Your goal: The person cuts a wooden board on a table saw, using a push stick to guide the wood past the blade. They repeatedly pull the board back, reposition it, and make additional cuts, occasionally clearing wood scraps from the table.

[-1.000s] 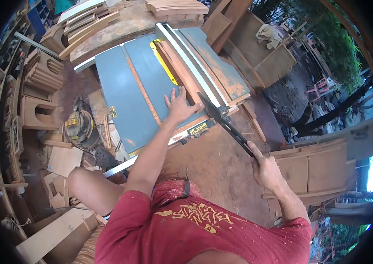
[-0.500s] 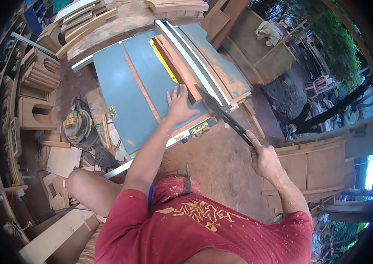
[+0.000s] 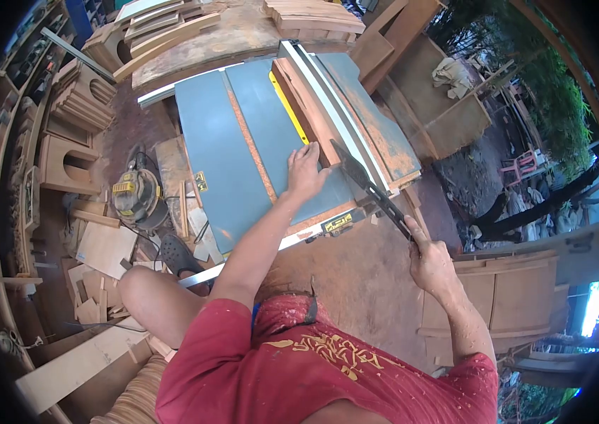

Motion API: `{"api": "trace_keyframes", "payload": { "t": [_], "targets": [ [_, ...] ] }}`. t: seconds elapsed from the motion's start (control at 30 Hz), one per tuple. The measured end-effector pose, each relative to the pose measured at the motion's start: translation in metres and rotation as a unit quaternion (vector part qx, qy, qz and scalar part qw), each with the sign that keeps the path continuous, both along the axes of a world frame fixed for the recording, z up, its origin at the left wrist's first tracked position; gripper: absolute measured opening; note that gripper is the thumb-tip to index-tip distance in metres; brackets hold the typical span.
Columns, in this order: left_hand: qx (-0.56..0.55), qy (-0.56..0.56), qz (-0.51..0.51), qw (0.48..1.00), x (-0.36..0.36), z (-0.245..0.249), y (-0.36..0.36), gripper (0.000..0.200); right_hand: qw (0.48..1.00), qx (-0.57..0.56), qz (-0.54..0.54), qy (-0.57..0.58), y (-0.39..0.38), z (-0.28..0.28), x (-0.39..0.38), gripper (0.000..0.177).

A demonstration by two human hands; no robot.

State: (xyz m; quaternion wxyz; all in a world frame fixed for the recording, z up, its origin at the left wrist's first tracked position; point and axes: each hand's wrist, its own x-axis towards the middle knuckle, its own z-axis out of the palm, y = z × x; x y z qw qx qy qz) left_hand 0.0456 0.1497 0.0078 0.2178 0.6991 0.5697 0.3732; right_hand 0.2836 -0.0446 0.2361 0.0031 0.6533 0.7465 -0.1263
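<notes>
A long reddish-brown wood strip [image 3: 311, 113] lies on the blue-grey table saw [image 3: 206, 134], alongside the pale rip fence [image 3: 345, 113]. My left hand [image 3: 304, 177] rests over the saw table at the strip's near end, fingers extended and thumb reaching toward the strip's side. Just beyond its fingertips is the yellow throat plate [image 3: 288, 106]. In my right hand [image 3: 431, 263], the fingers wrap round the handle of a long black push stick [image 3: 376, 193]. Its front end overlaps the strip's near end beside the fence.
Stacked boards [image 3: 317, 20] lie on a bench behind the saw. A yellow-and-black power tool [image 3: 137, 194] sits on the floor at left, among offcuts [image 3: 102, 247]. Shelving with wooden parts lines the left side. Plywood-like panels [image 3: 490, 297] stand at lower right.
The whole view has shifted, so the saw appears farther right and lower. Against the table, the strip and push stick have moved slightly forward along the fence. My left hand's fingers are closer together.
</notes>
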Motion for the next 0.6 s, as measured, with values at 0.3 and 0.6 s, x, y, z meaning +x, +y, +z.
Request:
{"api": "trace_keyframes", "payload": {
  "t": [0.3, 0.6],
  "targets": [
    [0.054, -0.1, 0.095, 0.989, 0.008, 0.006, -0.01, 0.068, 1.0, 0.016, 0.007, -0.008, 0.021, 0.002, -0.013, 0.061],
    [0.014, -0.243, -0.08, 0.967, 0.048, 0.006, -0.189, 0.03, 0.999, -0.025, -0.023, -0.021, 0.048, 0.016, -0.037, 0.061]
  ]
}}
